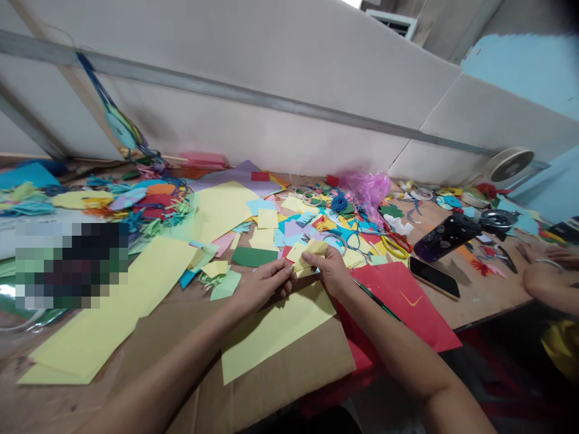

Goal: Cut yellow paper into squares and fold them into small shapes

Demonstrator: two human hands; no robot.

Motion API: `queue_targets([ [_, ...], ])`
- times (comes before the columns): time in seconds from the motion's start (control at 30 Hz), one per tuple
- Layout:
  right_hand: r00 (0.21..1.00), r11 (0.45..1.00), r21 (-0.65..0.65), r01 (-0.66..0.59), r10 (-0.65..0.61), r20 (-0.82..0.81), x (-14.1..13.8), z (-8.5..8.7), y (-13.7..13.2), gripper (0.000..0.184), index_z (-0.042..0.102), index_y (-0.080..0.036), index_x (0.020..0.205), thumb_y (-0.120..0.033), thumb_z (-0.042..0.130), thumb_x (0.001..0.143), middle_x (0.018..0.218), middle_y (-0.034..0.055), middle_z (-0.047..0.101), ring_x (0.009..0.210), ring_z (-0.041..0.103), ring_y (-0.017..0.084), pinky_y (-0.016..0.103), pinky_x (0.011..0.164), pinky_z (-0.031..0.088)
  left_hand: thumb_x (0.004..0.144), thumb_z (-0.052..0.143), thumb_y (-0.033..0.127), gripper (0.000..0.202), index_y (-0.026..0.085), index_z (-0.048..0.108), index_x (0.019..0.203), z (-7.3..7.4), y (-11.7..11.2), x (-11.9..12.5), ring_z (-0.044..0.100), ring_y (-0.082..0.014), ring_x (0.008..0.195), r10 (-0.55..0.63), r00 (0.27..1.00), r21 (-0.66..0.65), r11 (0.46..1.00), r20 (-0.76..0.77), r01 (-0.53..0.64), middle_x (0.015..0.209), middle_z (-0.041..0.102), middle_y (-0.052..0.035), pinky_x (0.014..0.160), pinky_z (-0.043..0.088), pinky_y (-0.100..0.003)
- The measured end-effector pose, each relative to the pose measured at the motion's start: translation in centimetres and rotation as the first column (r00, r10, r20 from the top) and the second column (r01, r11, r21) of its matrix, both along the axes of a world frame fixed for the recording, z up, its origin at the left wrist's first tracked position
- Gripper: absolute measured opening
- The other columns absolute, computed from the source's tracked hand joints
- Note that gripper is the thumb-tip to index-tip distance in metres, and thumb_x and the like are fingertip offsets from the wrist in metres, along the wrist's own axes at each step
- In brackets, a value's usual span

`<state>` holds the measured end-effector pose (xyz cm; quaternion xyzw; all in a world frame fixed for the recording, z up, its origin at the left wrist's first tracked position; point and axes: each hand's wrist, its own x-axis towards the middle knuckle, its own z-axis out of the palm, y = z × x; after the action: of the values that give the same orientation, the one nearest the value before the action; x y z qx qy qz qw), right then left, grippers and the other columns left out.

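Between my hands is a small piece of pale yellow paper [312, 248], which looks folded or layered. My right hand [333, 271] pinches it with the thumb on top. The fingers of my left hand [271, 280] are bent together at the paper's left edge; what lies between their tips is too small to make out. Under both hands lies a larger yellow sheet [275, 337] on brown cardboard [181, 337]. A red sheet [407, 307] and a dark green pen-like stick [377, 301] are beside my right forearm. A green paper strip [256, 257] lies beyond my left hand.
Long yellow sheets [117, 307] lie at the left. Paper scraps, yellow-handled scissors [394, 246] and a pink plastic bag [368, 187] crowd the back. A phone [433, 277] and a dark bottle [446, 235] are at right, near another person's arm [552, 286].
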<state>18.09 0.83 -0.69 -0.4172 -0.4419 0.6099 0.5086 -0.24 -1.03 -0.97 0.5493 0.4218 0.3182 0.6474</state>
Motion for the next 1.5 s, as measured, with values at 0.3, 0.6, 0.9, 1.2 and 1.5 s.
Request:
queue_targets([
  [0.3, 1.0, 0.999, 0.04, 0.0, -0.001, 0.022, -0.1, 0.2, -0.2, 0.026, 0.072, -0.017, 0.073, -0.039, 0.086, 0.069, 0.065, -0.0006, 0.068, 0.054, 0.054, 0.011, 0.023, 0.055, 0.041, 0.095, 0.045, 0.059, 0.043, 0.022, 0.053, 0.076, -0.4, 0.1, -0.3, 0.052, -0.0145, 0.058, 0.056, 0.975, 0.294, 0.956, -0.216, 0.01, 0.065, 0.058, 0.0019, 0.054, 0.039, -0.026],
  [0.6, 0.997, 0.999, 0.03, -0.043, 0.041, 0.067, -0.6, -0.1, -0.6, 0.031, 0.073, -0.018, 0.079, -0.04, 0.089, 0.064, 0.074, 0.0009, 0.072, 0.063, 0.061, 0.014, 0.025, 0.061, 0.048, 0.093, 0.05, 0.057, 0.041, 0.021, 0.056, 0.075, -0.3, -0.2, 0.0, 0.048, -0.0141, 0.056, 0.137, 0.971, 0.309, 0.948, -0.198, -0.07, 0.062, 0.055, 0.0029, 0.052, 0.036, -0.025],
  [0.9, 0.996, 0.998, -0.029, -0.048, 0.05, 0.069, -0.5, -0.4, -0.4, 0.029, 0.072, -0.016, 0.075, -0.039, 0.087, 0.066, 0.067, 0.0, 0.068, 0.055, 0.055, 0.011, 0.023, 0.053, 0.041, 0.093, 0.043, 0.05, 0.037, 0.022, 0.05, 0.07, 0.8, -0.5, 0.2, 0.047, -0.0158, 0.061, 0.171, 0.946, 0.422, 0.906, -0.275, -0.041, 0.064, 0.051, 0.0025, 0.058, 0.036, -0.028],
  [1.2, 0.992, 0.994, 0.015, 0.113, -0.113, 0.064, 0.1, 0.2, 0.3, 0.035, 0.062, -0.018, 0.066, -0.042, 0.087, 0.064, 0.06, -0.0035, 0.057, 0.055, 0.049, 0.011, 0.023, 0.053, 0.038, 0.093, 0.044, 0.053, 0.039, 0.022, 0.052, 0.071, 0.6, -0.5, 0.3, 0.046, -0.0157, 0.058, 0.149, 0.943, 0.356, 0.934, -0.296, -0.036, 0.062, 0.05, 0.0033, 0.054, 0.034, -0.027],
  [1.5, 0.991, 1.0, 0.001, 0.007, -0.007, 0.133, 0.9, 0.9, 0.8, 0.039, 0.061, -0.019, 0.068, -0.049, 0.084, 0.066, 0.058, -0.003, 0.06, 0.051, 0.049, 0.009, 0.022, 0.051, 0.04, 0.092, 0.05, 0.054, 0.036, 0.022, 0.056, 0.077, -0.7, -0.3, 0.0, 0.046, -0.0139, 0.053, 0.277, 0.934, 0.323, 0.926, -0.225, -0.197, 0.06, 0.051, 0.0042, 0.047, 0.033, -0.023],
])
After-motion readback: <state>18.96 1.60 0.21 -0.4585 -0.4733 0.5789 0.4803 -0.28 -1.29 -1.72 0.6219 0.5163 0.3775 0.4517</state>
